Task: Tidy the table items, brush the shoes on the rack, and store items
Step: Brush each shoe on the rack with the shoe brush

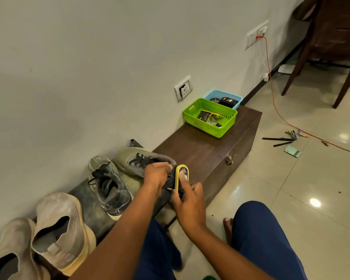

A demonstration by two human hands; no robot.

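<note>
My left hand (pixel 157 174) grips the heel end of a grey-green sneaker (pixel 133 159) with black laces, lifted a little above the shoe rack (pixel 85 201). My right hand (pixel 187 201) holds a yellow-backed shoe brush (pixel 181 175) against that sneaker's heel. Its dusty grey mate (pixel 109 188) lies on the rack just to the left. Two beige slip-on shoes (pixel 57 225) sit at the rack's near left end.
A dark wooden chest (pixel 214 150) beside the rack carries a green basket (pixel 191 116) with small packets and a blue basket (pixel 238 97) with polish tins. Pens and a card (pixel 285 140) lie on the tiled floor, crossed by an orange cable (pixel 271 87). My knees are below.
</note>
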